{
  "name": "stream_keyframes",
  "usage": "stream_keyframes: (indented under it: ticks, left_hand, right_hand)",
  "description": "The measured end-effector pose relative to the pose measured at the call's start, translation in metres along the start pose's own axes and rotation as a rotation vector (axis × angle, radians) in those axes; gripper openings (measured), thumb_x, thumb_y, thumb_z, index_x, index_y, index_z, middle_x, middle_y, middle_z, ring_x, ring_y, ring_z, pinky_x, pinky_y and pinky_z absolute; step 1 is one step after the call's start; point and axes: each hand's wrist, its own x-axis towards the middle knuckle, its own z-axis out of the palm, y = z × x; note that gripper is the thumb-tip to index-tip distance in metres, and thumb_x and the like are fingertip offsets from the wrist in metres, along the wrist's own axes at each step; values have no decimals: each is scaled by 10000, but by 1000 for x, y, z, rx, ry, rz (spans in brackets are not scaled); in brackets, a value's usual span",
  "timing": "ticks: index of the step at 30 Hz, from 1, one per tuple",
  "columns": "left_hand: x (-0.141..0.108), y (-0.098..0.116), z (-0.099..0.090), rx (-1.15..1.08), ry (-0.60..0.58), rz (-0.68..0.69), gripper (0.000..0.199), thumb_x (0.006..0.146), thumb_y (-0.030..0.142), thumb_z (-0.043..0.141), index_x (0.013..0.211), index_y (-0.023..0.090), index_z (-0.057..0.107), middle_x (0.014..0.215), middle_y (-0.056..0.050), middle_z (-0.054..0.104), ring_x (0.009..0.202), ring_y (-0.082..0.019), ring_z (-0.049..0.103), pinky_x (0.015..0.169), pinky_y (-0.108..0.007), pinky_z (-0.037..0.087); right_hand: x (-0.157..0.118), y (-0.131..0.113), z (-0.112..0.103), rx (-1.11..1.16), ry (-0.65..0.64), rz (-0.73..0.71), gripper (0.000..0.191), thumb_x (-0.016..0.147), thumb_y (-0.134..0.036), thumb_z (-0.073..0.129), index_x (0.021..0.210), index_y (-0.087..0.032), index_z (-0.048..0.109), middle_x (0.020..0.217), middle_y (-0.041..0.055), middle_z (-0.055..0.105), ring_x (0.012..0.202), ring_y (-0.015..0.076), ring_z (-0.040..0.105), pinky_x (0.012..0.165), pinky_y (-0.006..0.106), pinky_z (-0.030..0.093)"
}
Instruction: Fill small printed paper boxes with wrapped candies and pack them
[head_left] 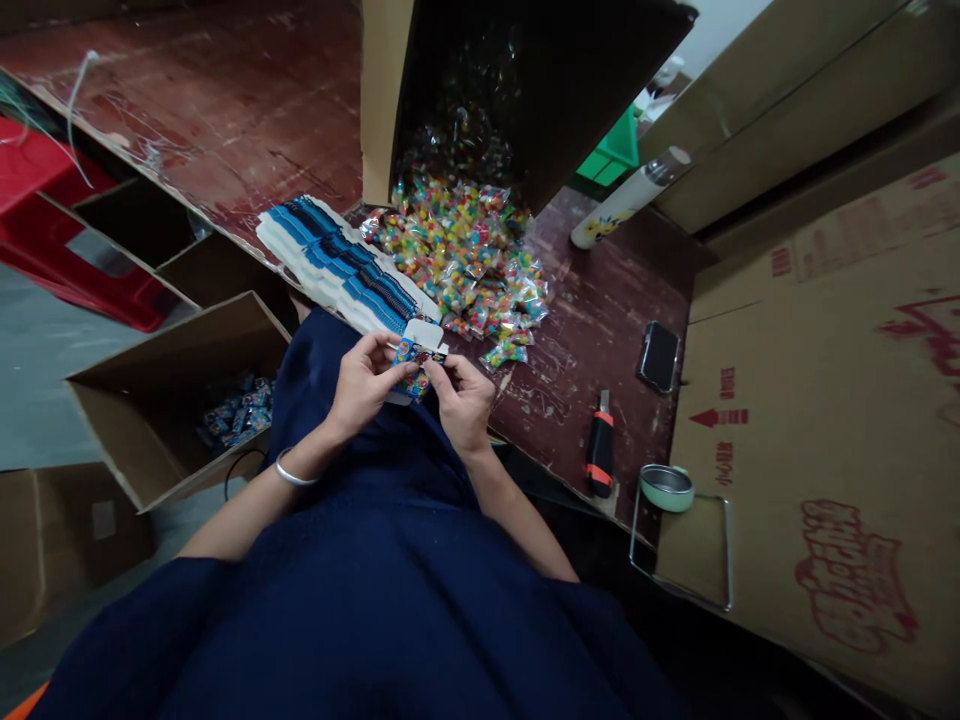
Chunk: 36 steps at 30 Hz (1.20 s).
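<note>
Between both hands, above my lap at the table's edge, is a small blue printed candy box (414, 372) with a white flap standing up. My left hand (364, 385) pinches its left side, thumb in front. On its right side, my right hand (461, 398) grips with thumb and fingers. Just beyond lies a long row of flat, overlapping blue and white cartons (337, 262). A heap of clear packets of colourful candy (465, 255) spills onto the table from a large tipped cardboard box (381, 100).
To the right are a utility knife (601, 445), a phone (660, 356), a white flask (630, 198) and a green cup (667, 488) by a wire frame. An open carton (172, 400) at lower left holds several filled-looking blue boxes (238, 410). A red stool (75, 230) stands left.
</note>
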Motion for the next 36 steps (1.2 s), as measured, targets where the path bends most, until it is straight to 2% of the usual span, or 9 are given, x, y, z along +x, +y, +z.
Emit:
stream_keyframes:
  ticks: [3,5,11,14,17,21,25,31,36]
  left_hand:
    - [-5,3,0,99,-11,55,687,710,316,908,1327,256,612,1031,-5,697,758,-122,704,755,-249,611]
    - [-6,5,-1,113,-88,29,724,730,331,890,1384,261,587,1120,-29,683,758,-122,708,756,-258,615]
    - [-1,7,-6,96,-258,-44,523,723,336,882,1176,194,663,1050,-39,689,799,-159,707,771,-285,625]
    - [1,7,-7,162,-253,-53,494,689,313,894,1108,191,664,1035,-30,676,754,-145,696,720,-272,616]
    - [1,7,-6,200,-193,-37,507,667,295,905,1091,199,643,999,-20,668,722,-136,688,677,-256,606]
    - [0,11,-5,150,-158,-33,539,674,263,891,1111,217,580,928,16,652,661,-104,673,659,-234,601]
    - [-2,16,-3,132,-181,-46,541,685,232,872,1130,219,564,925,21,650,662,-101,688,660,-225,604]
    - [-2,20,-5,200,-228,-26,570,680,242,893,1170,217,603,904,17,653,651,-101,670,632,-220,597]
    - [-2,22,-6,225,-298,-28,615,697,265,895,1247,220,622,951,-5,697,698,-125,700,647,-223,599]
  right_hand:
    - [4,3,4,65,51,-47,366,927,-459,709,1202,-222,667,863,13,737,742,166,692,715,296,585]
    - [6,5,4,67,85,-91,422,939,-454,697,1294,-235,633,896,18,733,760,164,697,741,303,598]
    - [7,12,-4,-48,26,-180,257,987,-475,619,1097,-246,656,901,14,682,743,154,661,730,297,585]
    - [9,13,-5,-42,-16,-209,225,1015,-448,573,968,-231,610,1055,62,688,924,185,694,818,315,591]
    - [11,12,0,53,2,-210,197,1017,-424,575,1010,-227,582,1203,106,674,1080,213,698,910,344,594]
    - [13,5,2,94,44,-173,234,993,-452,621,1090,-245,574,1049,65,699,959,197,714,877,346,609]
    - [20,-5,-5,104,-49,-215,314,980,-521,627,851,-234,618,896,38,671,878,190,676,840,349,595]
    - [35,-11,-17,140,-153,11,362,823,-550,807,809,-213,676,771,5,694,704,160,643,658,300,559]
    - [43,-8,-22,128,-153,53,392,783,-551,836,709,-202,673,672,-14,659,612,135,571,588,282,504]
